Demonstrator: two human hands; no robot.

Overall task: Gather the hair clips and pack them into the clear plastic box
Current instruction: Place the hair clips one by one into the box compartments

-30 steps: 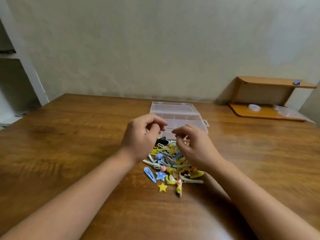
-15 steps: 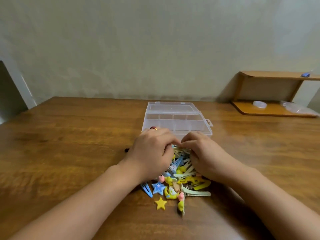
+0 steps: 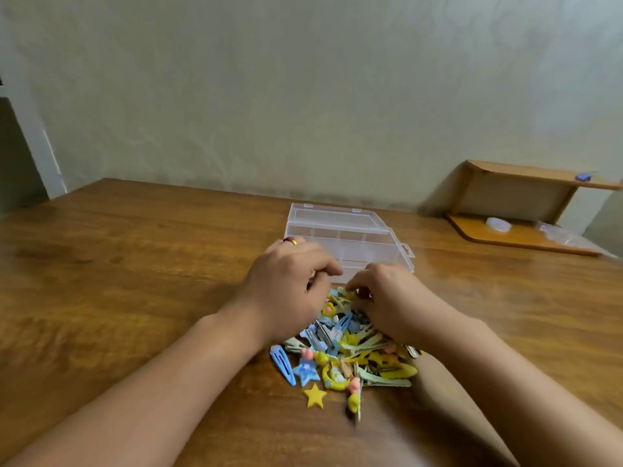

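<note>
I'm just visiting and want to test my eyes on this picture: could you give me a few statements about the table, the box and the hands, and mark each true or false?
1. The clear plastic box stands on the table beyond the pile of hair clips. True.
2. The box is already full of clips. False: its visible compartments look empty; the clips lie on the table.
3. Both the left hand and the right hand are at the far end of the pile. True.
4. A yellow star clip lies at the pile's near edge. True.
5. The left hand wears no ring. False: a ring shows on one finger.
</note>
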